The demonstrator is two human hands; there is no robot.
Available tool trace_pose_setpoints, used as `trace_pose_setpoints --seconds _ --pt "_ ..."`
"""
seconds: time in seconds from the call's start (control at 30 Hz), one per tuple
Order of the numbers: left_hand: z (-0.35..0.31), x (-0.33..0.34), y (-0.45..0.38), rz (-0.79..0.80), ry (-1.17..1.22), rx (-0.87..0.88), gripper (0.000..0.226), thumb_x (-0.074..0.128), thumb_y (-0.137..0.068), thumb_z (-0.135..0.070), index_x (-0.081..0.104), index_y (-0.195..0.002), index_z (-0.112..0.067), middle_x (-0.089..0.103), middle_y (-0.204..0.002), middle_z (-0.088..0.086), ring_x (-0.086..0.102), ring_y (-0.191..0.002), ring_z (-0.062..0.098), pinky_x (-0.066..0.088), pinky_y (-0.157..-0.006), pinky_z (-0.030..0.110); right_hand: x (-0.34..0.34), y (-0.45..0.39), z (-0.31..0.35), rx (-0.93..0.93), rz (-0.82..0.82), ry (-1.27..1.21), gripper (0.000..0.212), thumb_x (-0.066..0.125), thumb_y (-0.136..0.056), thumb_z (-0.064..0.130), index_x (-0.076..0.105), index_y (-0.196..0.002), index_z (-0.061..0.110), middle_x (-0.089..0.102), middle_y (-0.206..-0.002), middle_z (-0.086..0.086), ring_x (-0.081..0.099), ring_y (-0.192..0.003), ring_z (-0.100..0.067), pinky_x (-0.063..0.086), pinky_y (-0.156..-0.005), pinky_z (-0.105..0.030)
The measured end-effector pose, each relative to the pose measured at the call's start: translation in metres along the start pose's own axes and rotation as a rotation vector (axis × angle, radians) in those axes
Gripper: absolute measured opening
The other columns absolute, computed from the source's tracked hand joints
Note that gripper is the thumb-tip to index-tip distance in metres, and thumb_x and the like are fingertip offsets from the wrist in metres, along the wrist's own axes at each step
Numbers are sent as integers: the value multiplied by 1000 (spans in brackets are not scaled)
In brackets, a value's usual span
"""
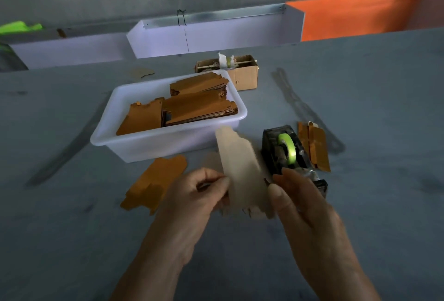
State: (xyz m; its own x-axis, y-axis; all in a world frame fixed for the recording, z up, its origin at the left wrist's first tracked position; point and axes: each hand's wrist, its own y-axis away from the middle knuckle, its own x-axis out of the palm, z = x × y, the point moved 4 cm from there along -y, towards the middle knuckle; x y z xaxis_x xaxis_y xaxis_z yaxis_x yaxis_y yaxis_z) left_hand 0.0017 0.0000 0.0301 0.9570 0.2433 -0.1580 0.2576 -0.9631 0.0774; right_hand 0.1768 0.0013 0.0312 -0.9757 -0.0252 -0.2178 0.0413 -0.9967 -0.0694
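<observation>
Both hands are raised over the grey table (72,240), gripping one flat cardboard blank (242,175) between them. The left hand (192,202) pinches the blank's left edge with curled fingers and thumb; the right hand (305,207) holds the right edge, thumb across the face and fingers behind. The hands stand apart, with the width of the blank between them.

The blank shows its pale, beige side to the camera — a die-cut piece, roughly upright, with a rounded flap at its top and small notched tabs along its lower edge. It is blurred, so finer creases cannot be made out. It hangs just in front of the white plastic tub (134,142) and just left of the black tape dispenser (286,154), which carries a roll of yellow-green tape (288,146).

Inside the tub lie stacks of brown blanks (192,108), flat and overlapping. One more brown blank (153,185) lies on the table left of the left hand — another (314,146) lies to the right of the dispenser, touching or nearly touching it. Behind the tub sits a small open cardboard box (242,74) with a stick across its top.
</observation>
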Motion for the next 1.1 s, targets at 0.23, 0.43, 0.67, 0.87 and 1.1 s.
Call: trace_pose_setpoints --seconds 0.23,0.43,0.67,0.87,1.1 --pt "7 5 3 181 199 -144 11 77 -71 -27 74 -76 -18 69 -81 12 61 -80 31 46 -79 45 15 -6 -32 309 -5 -366 46 79 -64 18 62 -106 22 73 -88 -1 69 -80 -18 51 -54 -26" --pt "3 17 7 217 87 -132 31 81 -65 -37 74 -92 -24 76 -93 0 71 -89 19 54 -80 36 19 1 -40 307 -1 -387 24 75 -71 13 67 -91 22 73 -80 -3 68 -76 -21 51 -55 -32" --pt "9 25 9 141 68 -250 48 79 -51 -37 71 -95 -20 76 -87 -4 71 -86 14 51 -78 31 11 5 -34 211 51 -372 9 70 -72 9 72 -73 18 70 -68 -5 64 -64 -12 54 -57 -27" --pt "7 36 15 49 8 -183 17 79 -74 -22 72 -90 -20 75 -80 -8 70 -74 5 51 -64 19 3 12 -26 29 -110 60 27 74 -72 21 59 -85 39 68 -71 19 64 -62 1 49 -59 -16" --pt "2 46 23 34 17 -165 5 71 -83 -18 73 -87 -19 74 -76 0 71 -70 15 60 -62 35 14 26 -5 -275 -200 279 59 76 -74 11 50 -118 41 60 -67 11 59 -57 -4 46 -58 -11"
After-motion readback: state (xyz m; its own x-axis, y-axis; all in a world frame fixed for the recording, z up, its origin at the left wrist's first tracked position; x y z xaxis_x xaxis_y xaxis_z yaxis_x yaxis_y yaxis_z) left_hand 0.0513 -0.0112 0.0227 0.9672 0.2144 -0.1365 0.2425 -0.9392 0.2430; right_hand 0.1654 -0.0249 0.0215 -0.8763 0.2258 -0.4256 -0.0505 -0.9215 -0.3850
